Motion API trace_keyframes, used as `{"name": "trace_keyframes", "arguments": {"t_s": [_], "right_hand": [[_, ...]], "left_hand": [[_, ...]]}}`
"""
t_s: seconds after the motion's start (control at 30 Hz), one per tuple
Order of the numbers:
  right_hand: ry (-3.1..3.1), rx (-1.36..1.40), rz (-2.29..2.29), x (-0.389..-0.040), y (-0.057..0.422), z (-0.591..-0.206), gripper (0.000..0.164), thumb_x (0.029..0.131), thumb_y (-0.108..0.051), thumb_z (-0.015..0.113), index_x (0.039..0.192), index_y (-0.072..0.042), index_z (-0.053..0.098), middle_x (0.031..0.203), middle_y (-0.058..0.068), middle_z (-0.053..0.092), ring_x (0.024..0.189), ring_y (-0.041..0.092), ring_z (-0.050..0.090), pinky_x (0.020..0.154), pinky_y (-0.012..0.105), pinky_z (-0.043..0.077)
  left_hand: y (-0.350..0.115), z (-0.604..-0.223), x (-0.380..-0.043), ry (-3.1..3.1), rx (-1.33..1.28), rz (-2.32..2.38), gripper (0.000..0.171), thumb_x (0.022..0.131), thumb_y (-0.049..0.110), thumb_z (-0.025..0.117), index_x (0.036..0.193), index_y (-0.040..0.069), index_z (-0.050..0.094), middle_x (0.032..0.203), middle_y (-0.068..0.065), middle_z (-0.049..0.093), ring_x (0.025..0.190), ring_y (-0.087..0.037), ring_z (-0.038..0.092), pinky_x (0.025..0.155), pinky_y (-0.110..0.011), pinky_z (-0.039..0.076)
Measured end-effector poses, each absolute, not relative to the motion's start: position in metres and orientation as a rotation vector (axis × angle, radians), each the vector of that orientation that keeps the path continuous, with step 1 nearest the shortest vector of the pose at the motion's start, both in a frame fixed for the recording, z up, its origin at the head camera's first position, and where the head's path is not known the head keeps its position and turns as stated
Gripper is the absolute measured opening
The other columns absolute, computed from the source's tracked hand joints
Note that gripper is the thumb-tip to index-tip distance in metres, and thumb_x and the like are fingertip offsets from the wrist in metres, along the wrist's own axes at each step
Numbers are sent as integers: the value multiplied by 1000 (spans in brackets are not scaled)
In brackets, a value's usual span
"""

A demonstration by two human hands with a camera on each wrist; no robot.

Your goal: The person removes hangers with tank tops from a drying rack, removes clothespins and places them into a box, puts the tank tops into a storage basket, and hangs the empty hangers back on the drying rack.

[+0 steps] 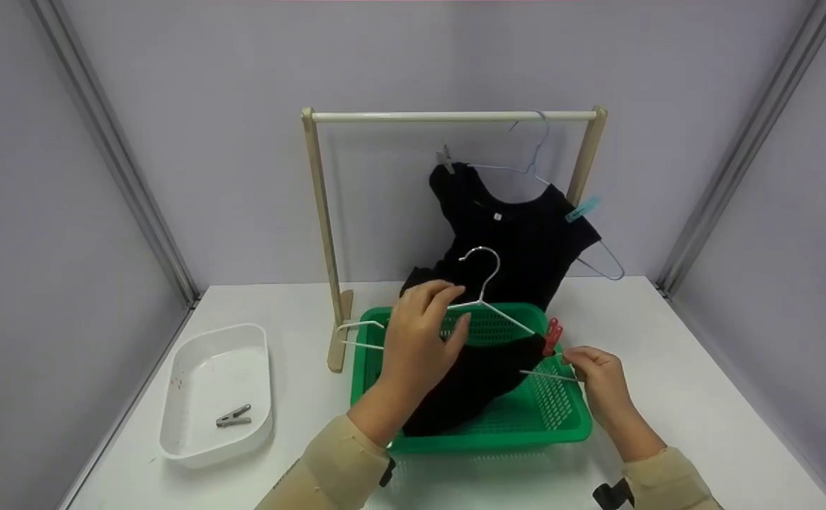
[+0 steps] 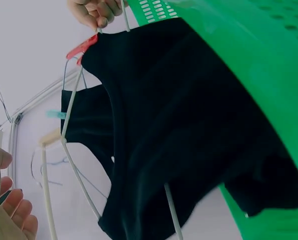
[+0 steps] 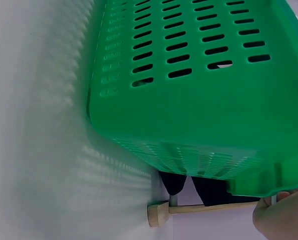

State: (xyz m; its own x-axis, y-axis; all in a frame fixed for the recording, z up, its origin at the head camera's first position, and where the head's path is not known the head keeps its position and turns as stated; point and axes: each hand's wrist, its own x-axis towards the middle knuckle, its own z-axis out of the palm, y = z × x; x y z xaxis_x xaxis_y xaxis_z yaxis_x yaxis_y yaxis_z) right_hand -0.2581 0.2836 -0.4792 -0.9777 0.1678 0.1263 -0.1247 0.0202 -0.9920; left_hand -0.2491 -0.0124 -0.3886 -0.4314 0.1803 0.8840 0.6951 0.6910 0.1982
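Observation:
My right hand (image 1: 601,382) pinches the right end of a white wire hanger (image 1: 508,316) at the basket's right rim. A black garment (image 1: 470,386) hangs on that hanger over the green basket (image 1: 487,445), its right shoulder held by a red clothespin (image 1: 552,336). My left hand (image 1: 416,340) hovers in front of the hanger's left half, fingers loosely bent. In the left wrist view, the left hand (image 2: 11,200) has nothing in its grasp and stands apart from the cloth.
Behind the basket, a second black garment (image 1: 512,241) hangs from a rack bar (image 1: 413,117) on a blue hanger (image 1: 533,159), with a grey clothespin (image 1: 445,159) and a light-blue clothespin (image 1: 583,210). At left stands a white tray (image 1: 257,397) holding a grey clothespin (image 1: 233,418).

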Motion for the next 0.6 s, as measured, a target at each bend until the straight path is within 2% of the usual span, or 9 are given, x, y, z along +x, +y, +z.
{"name": "trace_keyframes", "arguments": {"t_s": [0.13, 0.37, 0.6], "right_hand": [[-2061, -54, 2086, -258, 282, -478, 24, 99, -3, 60, 92, 19, 67, 76, -3, 66, 80, 9, 59, 73, 26, 53], [-2059, -47, 2090, -260, 281, -480, 23, 98, -3, 60, 90, 17, 67, 78, 3, 68, 79, 12, 62, 73, 27, 55], [-2053, -55, 2089, -260, 279, -481, 21, 97, -1, 60, 88, 16, 68, 78, 4, 69, 79, 11, 64, 74, 27, 55]], "left_hand": [[-2, -388, -250, -1974, -706, -689, 31, 96, 26, 68, 123, 10, 66, 121, -6, 62, 109, -20, 59, 93, -34, 50], [16, -391, -249, -1991, -731, -632, 35, 93, 24, 72, 125, 12, 65, 124, -5, 62, 112, -20, 58, 93, -35, 50], [36, -393, -248, -2039, -756, -590, 37, 93, 27, 72, 127, 14, 65, 127, -4, 62, 117, -19, 57, 101, -33, 48]]}}
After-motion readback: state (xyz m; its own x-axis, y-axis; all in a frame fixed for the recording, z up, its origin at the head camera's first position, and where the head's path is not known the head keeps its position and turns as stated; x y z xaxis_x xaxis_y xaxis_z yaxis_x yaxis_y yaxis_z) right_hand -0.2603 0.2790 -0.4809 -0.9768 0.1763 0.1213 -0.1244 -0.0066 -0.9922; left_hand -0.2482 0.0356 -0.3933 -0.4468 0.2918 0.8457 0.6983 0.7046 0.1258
